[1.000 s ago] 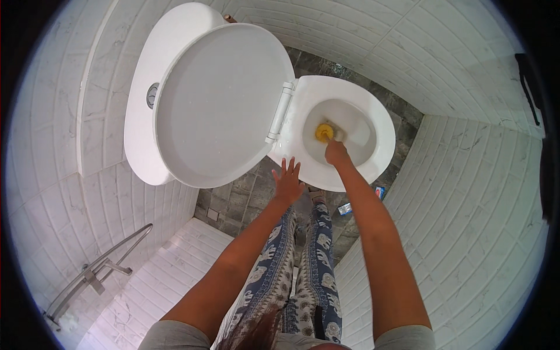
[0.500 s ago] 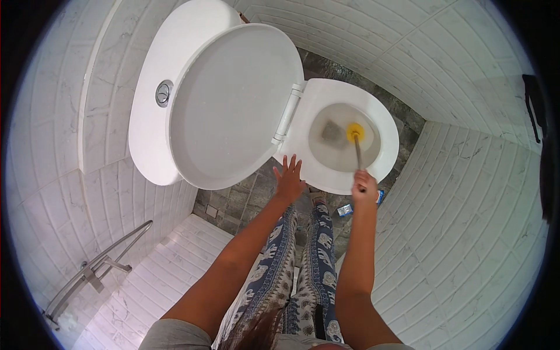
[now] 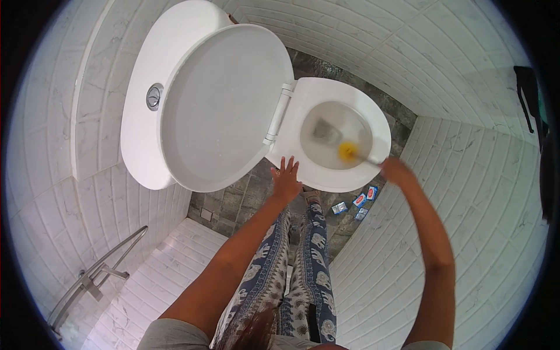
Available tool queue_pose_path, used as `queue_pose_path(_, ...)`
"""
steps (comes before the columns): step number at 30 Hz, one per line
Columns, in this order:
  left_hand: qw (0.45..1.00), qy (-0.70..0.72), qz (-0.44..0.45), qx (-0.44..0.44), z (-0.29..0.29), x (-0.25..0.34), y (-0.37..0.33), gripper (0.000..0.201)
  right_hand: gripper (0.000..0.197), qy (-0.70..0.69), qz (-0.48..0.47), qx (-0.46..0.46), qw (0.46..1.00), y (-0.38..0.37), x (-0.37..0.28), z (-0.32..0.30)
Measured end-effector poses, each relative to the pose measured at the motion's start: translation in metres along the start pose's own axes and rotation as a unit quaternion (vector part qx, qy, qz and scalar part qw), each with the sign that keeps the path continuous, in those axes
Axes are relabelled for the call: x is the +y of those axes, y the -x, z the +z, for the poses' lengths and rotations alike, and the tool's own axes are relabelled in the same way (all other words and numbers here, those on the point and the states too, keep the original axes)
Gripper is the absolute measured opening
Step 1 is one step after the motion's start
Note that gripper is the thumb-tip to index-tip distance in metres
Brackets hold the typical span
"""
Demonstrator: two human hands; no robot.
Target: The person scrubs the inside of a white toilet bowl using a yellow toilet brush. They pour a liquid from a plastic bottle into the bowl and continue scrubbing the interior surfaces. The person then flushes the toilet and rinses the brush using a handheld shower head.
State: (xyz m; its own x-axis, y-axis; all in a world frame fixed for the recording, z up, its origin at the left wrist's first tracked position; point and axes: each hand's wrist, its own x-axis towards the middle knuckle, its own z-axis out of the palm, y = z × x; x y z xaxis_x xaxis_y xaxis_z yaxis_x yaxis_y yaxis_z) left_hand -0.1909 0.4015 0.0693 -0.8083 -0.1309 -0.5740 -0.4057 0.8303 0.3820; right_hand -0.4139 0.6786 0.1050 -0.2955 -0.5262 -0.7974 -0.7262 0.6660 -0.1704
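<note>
Two changes: our right hand (image 3: 396,170), clenched on the brush (image 3: 348,152), swung out past the bowl (image 3: 373,116) rim; left hand (image 3: 287,179), flat, stays braced there.

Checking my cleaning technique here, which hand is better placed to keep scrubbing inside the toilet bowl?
Right. The right hand already grips the toilet brush, whose yellow head sits inside the toilet bowl. The left hand is spread at the bowl's near rim, empty.
</note>
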Motion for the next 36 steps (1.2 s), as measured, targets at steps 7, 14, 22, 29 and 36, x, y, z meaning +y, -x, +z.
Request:
queue_pose_path(7, 0.999, 0.017, -0.031, -0.040, 0.003, -0.011, 0.006, 0.068, 0.027, 0.033, 0.131, 0.095, 0.986, 0.019, -0.071, -0.090)
queue_pose_path(14, 0.999, 0.030, -0.013, -0.035, -0.004, -0.004, 0.001, 0.068, 0.022, -0.240, 0.051, -0.020, 0.969, 0.010, -0.120, -0.015)
queue_pose_path(22, 1.000, 0.015, 0.010, -0.019, -0.007, -0.004, -0.013, 0.068, 0.027, -0.084, 0.025, -0.011, 0.996, -0.007, -0.031, -0.049)
queue_pose_path(29, 1.000, 0.017, -0.013, -0.023, -0.004, -0.010, -0.008, 0.068, 0.022, 0.083, 0.109, 0.116, 0.984, 0.020, -0.094, -0.117)
queue_pose_path(36, 1.000, 0.008, -0.008, -0.016, -0.002, -0.019, -0.006, 0.068, 0.022, -0.065, 0.016, -0.022, 0.998, 0.014, -0.143, -0.027)
